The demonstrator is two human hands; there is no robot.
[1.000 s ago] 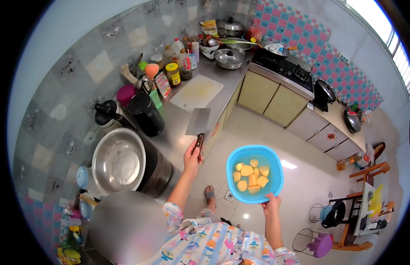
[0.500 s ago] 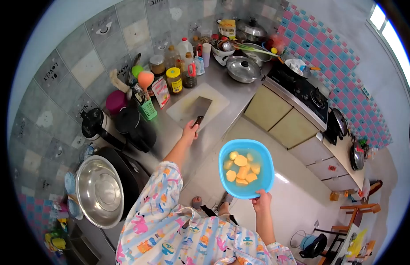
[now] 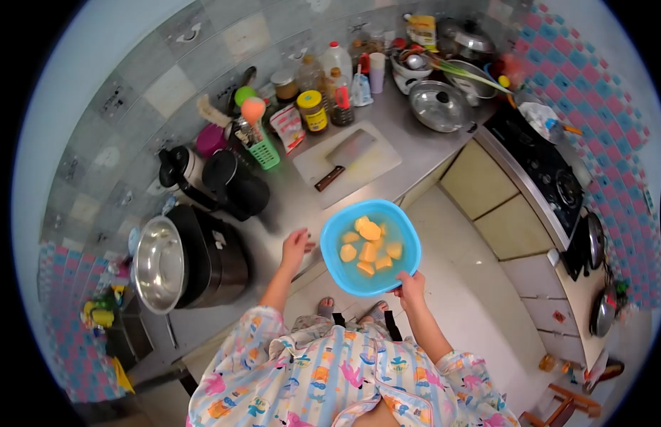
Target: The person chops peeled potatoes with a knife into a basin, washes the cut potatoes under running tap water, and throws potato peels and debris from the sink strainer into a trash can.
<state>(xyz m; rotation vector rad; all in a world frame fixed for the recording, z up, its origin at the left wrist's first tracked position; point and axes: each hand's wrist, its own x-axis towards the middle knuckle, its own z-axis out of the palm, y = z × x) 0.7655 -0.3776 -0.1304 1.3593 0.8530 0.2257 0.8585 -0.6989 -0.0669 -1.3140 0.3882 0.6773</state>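
My right hand [image 3: 410, 287] grips the near right rim of a blue plastic basin [image 3: 330, 260]. Several peeled yellow-orange chunks [image 3: 369, 251] lie in cloudy water inside it; they look like potato or sweet potato. Just left of the basin, my left hand [image 3: 297, 248] is empty, fingers apart, not touching the rim. Beyond the basin, a kitchen knife [image 3: 352, 146] with a broad blade and brown handle rests on a white cutting board [image 3: 384, 160] on the steel counter.
Along the wall stand bottles, a yellow-lidded jar [image 3: 312, 112], a green utensil basket [image 3: 263, 152] and a black kettle [image 3: 234, 185]. A steel bowl [image 3: 161, 265] sits on a dark appliance at left. A lidded pan [image 3: 439, 107] and the gas stove [image 3: 537, 160] are at right.
My left hand has let go of the knife, now lying on the board, and moved back beside the basin. The basin has come closer to the counter. The camera view has shifted.
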